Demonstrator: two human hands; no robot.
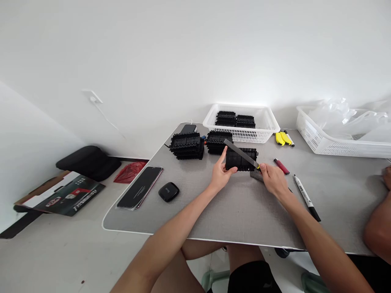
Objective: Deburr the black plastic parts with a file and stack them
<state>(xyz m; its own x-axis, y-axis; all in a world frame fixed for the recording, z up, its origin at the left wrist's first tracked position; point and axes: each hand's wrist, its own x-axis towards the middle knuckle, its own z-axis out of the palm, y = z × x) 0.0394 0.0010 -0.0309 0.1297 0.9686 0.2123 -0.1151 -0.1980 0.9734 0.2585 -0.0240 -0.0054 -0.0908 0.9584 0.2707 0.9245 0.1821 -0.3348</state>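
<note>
My left hand (220, 173) grips the left side of a black plastic ribbed panel (236, 160), thumb along its lower edge. In my right hand (273, 178) is a flat metal file (241, 152), its handle mostly hidden by my fingers. The file's blade lies slantwise across the panel, pointing up and left; whether it touches the surface I cannot tell. Just behind stands a stack of similar black panels (218, 140), with another stack (186, 144) to its left. A dark grey block or cloth (256, 175) shows partly under the panel.
A white basket (250, 136) at the back holds more black panels; another basket (336, 148) at right holds plastic bags. Right of my hands lie a red-and-black object (281, 166) and a marker (306, 197). A black case (168, 191) sits left. Another person's arm (378, 221) rests far right.
</note>
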